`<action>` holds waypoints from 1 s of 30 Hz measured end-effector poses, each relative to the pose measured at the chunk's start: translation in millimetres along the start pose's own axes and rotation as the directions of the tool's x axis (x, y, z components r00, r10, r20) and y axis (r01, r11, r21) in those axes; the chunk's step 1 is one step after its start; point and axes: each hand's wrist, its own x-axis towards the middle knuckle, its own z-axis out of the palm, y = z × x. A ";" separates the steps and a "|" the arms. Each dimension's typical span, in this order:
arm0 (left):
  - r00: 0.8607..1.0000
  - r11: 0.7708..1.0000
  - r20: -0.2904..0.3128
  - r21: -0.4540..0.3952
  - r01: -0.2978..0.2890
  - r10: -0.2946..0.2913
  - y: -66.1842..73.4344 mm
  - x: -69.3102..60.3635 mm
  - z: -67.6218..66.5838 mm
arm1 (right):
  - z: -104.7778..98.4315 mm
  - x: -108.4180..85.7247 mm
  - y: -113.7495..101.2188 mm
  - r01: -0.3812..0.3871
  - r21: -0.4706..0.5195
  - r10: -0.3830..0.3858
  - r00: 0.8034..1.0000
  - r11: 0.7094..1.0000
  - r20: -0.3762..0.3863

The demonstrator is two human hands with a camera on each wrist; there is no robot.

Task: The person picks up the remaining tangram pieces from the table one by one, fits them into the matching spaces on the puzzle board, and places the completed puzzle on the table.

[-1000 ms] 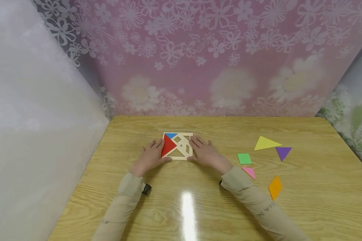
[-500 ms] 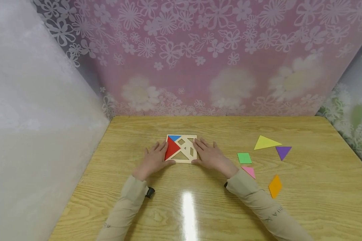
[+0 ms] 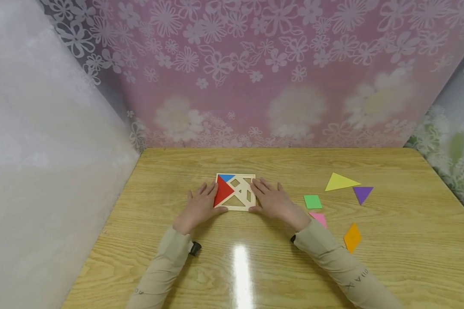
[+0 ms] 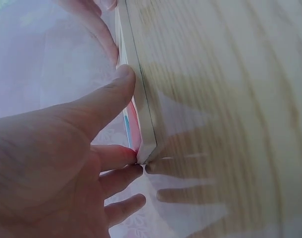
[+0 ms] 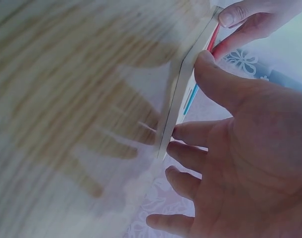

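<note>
Wooden tabletop (image 3: 270, 266) is stretching past every edge of the puzzle frame (image 3: 237, 208); my left hand (image 3: 199, 206) and right hand (image 3: 273, 201), fingers spreading fairly straight, are touching its opposite sides, keeping it between them.

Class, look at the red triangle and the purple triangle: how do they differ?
The red triangle sits in the wooden tray; the purple triangle lies loose on the table. Red looks larger than purple. Red has a corner pointing rightward, while purple has one pointing toward the person. Both are flat, single-coloured triangles.
</note>
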 end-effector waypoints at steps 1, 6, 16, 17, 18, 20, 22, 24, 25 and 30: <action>1.000 1.000 0.001 -0.001 0.002 -0.002 0.6 -0.2 0.1 | 0.3 -0.1 0.3 -0.002 0.003 0.002 1.000 1.000 0.001; 1.000 1.000 -0.002 -0.005 0.011 -0.011 4.4 -2.1 -0.2 | 0.9 -1.3 2.1 -0.004 0.005 0.004 1.000 1.000 -0.002; 1.000 1.000 -0.028 -0.015 0.002 -0.002 6.4 -6.2 4.1 | 3.2 -4.4 3.6 0.006 -0.004 -0.006 1.000 1.000 -0.019; 1.000 1.000 -0.030 -0.019 0.001 -0.002 6.3 -6.0 4.9 | 3.4 -4.7 3.6 0.006 -0.003 -0.006 1.000 1.000 -0.022; 1.000 1.000 -0.031 -0.022 0.002 -0.002 6.4 -6.2 5.4 | 3.6 -5.0 3.5 0.006 -0.002 -0.006 1.000 1.000 -0.024; 0.999 1.000 -0.035 -0.025 0.000 -0.001 6.8 -6.7 5.4 | 3.6 -5.8 3.3 0.005 0.001 -0.005 1.000 1.000 -0.025; 0.999 1.000 -0.038 -0.026 -0.005 0.004 7.1 -6.8 5.8 | 3.6 -6.8 3.1 0.000 0.008 0.000 1.000 1.000 -0.025; 0.999 1.000 -0.039 -0.026 -0.008 0.007 7.8 -7.2 5.6 | 3.6 -8.0 3.0 0.001 0.008 0.000 1.000 1.000 -0.030; 0.999 1.000 -0.038 -0.028 -0.009 0.008 8.2 -7.4 5.4 | 3.8 -8.6 3.0 0.002 0.003 -0.002 0.999 1.000 -0.033; 0.999 0.999 -0.032 -0.032 -0.011 0.010 10.6 -8.2 5.5 | 6.3 -11.6 3.4 0.005 -0.015 -0.005 0.999 1.000 -0.051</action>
